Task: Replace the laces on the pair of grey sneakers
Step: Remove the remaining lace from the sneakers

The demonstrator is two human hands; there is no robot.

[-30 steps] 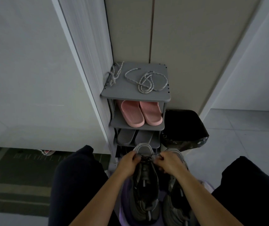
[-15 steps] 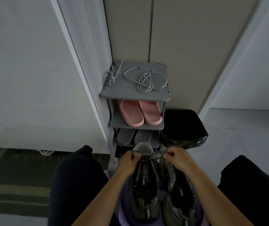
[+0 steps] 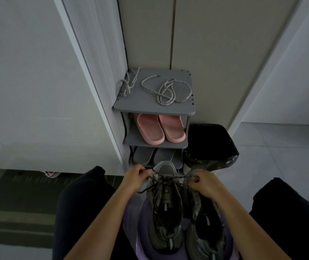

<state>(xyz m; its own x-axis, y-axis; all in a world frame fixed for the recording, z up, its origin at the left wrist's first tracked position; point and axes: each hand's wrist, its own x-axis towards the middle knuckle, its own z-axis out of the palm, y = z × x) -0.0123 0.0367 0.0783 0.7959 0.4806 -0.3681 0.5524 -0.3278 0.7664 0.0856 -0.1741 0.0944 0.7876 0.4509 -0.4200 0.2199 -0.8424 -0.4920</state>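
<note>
Hands at near centre: left hand (image 3: 134,176) and right hand (image 3: 202,182), fingers pinched on dark lace (image 3: 165,179) of left sneaker (image 3: 165,212); right sneaker (image 3: 205,228) beside it. Pale laces (image 3: 165,91) on far shelf (image 3: 150,107).

Pink slippers (image 3: 158,129) on shoe rack (image 3: 154,109)

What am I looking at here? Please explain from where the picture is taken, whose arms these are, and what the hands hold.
The camera sits on a person's head and looks down, so the arms are the person's own. The left hand and the right hand each pinch an end of the dark lace on the left grey sneaker. The other sneaker lies beside it. Ahead stands a small shoe rack; light laces lie on its top, pink slippers below.
</note>
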